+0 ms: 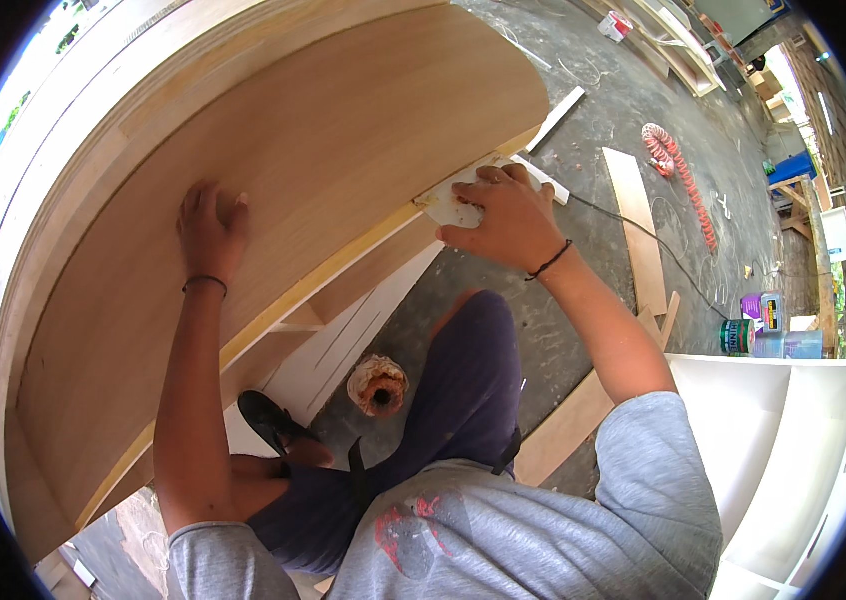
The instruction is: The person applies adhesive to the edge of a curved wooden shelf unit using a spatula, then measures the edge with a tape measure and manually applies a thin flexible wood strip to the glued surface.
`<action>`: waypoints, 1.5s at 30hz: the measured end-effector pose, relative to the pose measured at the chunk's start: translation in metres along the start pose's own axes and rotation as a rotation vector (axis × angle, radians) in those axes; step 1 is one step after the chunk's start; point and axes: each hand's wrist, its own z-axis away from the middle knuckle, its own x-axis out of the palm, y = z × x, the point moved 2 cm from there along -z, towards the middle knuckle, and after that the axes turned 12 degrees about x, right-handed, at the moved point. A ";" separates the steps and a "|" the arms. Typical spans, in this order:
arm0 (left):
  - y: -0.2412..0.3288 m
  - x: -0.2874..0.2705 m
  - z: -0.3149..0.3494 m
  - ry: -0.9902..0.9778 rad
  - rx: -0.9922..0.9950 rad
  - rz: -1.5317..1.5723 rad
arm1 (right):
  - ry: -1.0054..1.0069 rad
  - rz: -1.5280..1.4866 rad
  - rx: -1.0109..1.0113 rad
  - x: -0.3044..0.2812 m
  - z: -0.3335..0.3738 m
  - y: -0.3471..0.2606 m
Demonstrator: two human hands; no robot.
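Observation:
A large curved plywood panel (343,140) is set inside a light wooden frame in front of me. My left hand (211,230) is on the panel with its fingers curled and close together. The fingertips are slightly blurred, and whatever may be under them is hidden. At the panel's near edge, my right hand (513,215) grips a whitish, stained flat piece (455,208), thumb on the near side and fingers over the top. This piece rests by the yellowish wooden edge strip (318,285).
A roll with a hollow core (379,388) stands on the floor by my legs. Wooden boards (635,230), a dark cable and a red coiled hose (688,185) lie to the right. Paint cans (738,337) stand near a white shelf unit (743,400) at the lower right.

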 end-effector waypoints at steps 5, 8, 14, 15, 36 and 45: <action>0.000 -0.003 0.002 -0.002 -0.018 -0.041 | -0.144 0.095 -0.042 -0.014 0.008 -0.007; -0.002 -0.004 0.002 -0.006 -0.028 -0.041 | -0.139 0.040 -0.064 -0.015 0.016 -0.018; 0.002 -0.001 0.001 -0.008 -0.013 -0.046 | -0.026 0.015 -0.032 0.005 0.022 -0.031; 0.001 -0.001 0.001 -0.005 -0.012 -0.044 | -0.020 0.036 -0.036 0.007 0.024 -0.031; 0.001 -0.001 -0.003 -0.032 -0.022 0.050 | -0.037 0.076 0.010 -0.012 -0.023 0.056; 0.002 -0.004 -0.003 -0.005 0.025 0.000 | -0.005 -0.019 -0.024 -0.004 -0.034 0.059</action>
